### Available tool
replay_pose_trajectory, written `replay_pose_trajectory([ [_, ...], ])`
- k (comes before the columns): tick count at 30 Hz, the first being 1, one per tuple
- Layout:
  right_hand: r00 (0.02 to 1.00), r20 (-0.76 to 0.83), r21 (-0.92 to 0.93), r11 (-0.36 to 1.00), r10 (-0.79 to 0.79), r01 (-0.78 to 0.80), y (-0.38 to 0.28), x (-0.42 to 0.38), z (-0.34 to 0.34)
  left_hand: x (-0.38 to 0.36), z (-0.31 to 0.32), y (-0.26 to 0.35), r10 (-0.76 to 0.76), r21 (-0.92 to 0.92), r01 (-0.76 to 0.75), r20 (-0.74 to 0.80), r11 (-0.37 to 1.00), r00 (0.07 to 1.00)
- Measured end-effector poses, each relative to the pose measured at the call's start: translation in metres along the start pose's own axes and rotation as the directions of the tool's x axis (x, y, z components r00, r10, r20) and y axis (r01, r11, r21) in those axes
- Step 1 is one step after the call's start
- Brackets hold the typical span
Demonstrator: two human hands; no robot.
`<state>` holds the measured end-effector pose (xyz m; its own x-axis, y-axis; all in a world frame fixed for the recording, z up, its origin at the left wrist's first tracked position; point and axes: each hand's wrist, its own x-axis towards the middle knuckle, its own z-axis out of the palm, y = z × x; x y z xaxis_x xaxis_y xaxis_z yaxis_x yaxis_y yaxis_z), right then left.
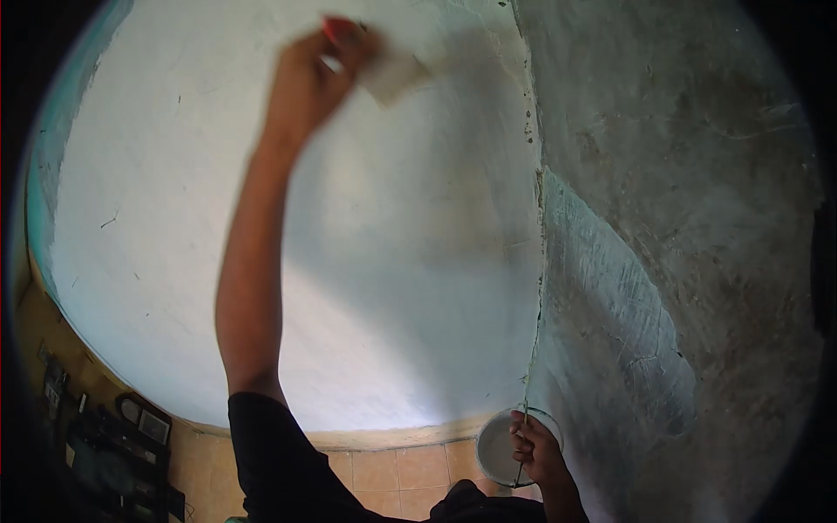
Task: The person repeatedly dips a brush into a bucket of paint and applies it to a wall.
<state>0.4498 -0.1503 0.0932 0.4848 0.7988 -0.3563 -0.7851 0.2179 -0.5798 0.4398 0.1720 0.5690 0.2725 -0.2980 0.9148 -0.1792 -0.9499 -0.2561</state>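
Note:
My left hand (pixel 327 65) is raised high against the wall and closed around a wide, flat paintbrush (pixel 397 80). The brush has a red handle and a pale beige head, both smeared by motion; whether the head touches the wall cannot be told. White coating covers most of the wall (pixel 392 296) in front of me. Low on the right, my right hand (pixel 536 449) is closed on the thin wire handle of a round bucket (pixel 491 466). Pale whitish content shows inside the bucket, partly hidden behind the hand.
A cracked vertical corner line (pixel 540 253) separates the white wall from a grey, rough wall (pixel 724 235) on the right. A teal strip (pixel 39 187) borders the far left. Orange floor tiles (pixel 418 471) lie below. Dark household items (pixel 113 444) stand at lower left.

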Motion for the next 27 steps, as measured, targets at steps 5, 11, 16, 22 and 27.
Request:
replay_pose_trajectory([
  [5, 1.000, -0.001, 0.012, 1.000, -0.006, 0.006, 0.004, 0.000, -0.003, 0.057, -0.017, 0.015, 0.148, 0.126, -0.118, -0.267, 0.985, 0.952],
  [11, 1.000, 0.007, 0.015, 1.000, -0.006, 0.006, 0.004, -0.003, -0.002, -0.084, 0.094, 0.050, 0.319, 0.482, -0.321, 0.087, 0.816, 0.944],
  [16, 1.000, -0.011, 0.030, 1.000, 0.005, -0.005, 0.008, -0.001, -0.006, -0.245, 0.165, 0.130, 0.458, 0.248, -0.569, 0.386, 0.784, 0.800],
  [22, 1.000, -0.017, 0.037, 0.999, 0.005, -0.004, 0.007, -0.005, -0.017, -0.283, 0.168, 0.163, 0.312, -0.086, -0.311, 0.481, 0.947, 0.819],
  [27, 0.999, -0.035, 0.028, 1.000, 0.015, -0.014, 0.006, -0.005, -0.010, -0.168, 0.119, 0.112, -0.265, -0.116, 0.298, 0.237, 0.948, 0.935],
])
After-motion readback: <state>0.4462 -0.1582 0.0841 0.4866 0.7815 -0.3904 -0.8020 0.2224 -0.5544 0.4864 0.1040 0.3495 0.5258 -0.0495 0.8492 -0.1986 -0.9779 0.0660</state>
